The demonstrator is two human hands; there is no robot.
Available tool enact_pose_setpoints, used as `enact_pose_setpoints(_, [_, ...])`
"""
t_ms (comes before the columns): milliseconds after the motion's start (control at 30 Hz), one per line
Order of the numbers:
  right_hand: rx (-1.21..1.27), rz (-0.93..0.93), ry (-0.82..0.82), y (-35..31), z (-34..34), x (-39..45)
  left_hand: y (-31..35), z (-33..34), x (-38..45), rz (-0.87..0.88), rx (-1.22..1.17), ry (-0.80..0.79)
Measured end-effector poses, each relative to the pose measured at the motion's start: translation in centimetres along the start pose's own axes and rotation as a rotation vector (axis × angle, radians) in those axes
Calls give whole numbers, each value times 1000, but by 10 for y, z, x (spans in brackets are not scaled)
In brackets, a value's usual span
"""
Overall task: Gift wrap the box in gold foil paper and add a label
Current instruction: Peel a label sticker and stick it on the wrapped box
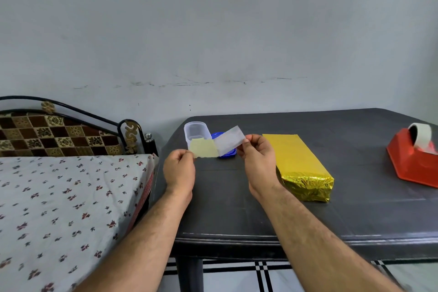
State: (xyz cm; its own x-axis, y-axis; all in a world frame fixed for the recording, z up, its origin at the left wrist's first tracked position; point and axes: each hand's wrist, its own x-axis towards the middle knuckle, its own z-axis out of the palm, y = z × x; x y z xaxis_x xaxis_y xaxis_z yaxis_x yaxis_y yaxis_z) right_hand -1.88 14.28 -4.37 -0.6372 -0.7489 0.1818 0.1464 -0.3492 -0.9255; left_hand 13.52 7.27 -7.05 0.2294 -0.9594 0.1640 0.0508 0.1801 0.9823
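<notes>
Box (299, 166) is wrapped; left of it, my left hand (179, 168) and right hand (257, 156) pinch the label (228, 142) and its backing (203, 148), unstuck.

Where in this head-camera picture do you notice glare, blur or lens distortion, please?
Head view: glare on the crinkled near end of the gold-wrapped box; the table edge bows from wide-angle distortion; the label is slightly soft, any print unreadable.

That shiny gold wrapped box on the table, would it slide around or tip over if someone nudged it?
The gold wrapped box lies flat on its broad side on the dark table, so it probably would not tip. Its foil looks smooth and glossy, so a nudge would likely make it slide. The end face is crinkled, which suggests that the foil dents or tears easily under a hard grip.
</notes>
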Motion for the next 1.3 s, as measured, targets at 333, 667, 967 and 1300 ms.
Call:
enact_pose_setpoints(333, [-488,-248,141,-56,-17,21,14,9,-14,177,655,-183])
enact_pose_setpoints(667, [-408,-755,-80,-65,-56,0,57,25,-29,-290,-205,-394])
enact_pose_setpoints(967, [-547,-1038,-194,-63,-91,-1,104,35,-41,-576,-72,-836])
enact_pose_setpoints(1300, [-414,-971,-250,-50,-99,2,96,42,-47,-642,-3,-952])
